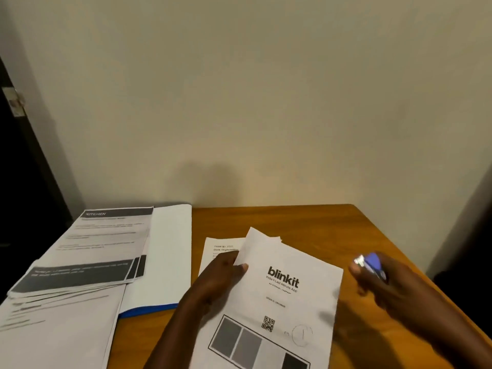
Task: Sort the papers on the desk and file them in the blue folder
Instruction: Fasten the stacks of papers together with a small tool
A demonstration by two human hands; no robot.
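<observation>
A white sheet printed "blinkit" (287,302) lies at the middle of the wooden desk, over another sheet (218,249) headed "TASK ID". My left hand (218,275) pinches the upper left corner of the blinkit sheet, thumb on top. My right hand (386,283) hovers just right of the sheet and grips a small blue stapler (372,262). The blue folder (159,262) lies open at the left, only its white inside and a blue edge showing. A stack of papers headed "KITCHEN" (101,249) rests on its left half.
More printed sheets (53,328) lie at the front left, overlapping the folder. The desk (306,219) stands against a plain wall, with its right edge running diagonally at the right. A dark door frame (21,155) is at the far left.
</observation>
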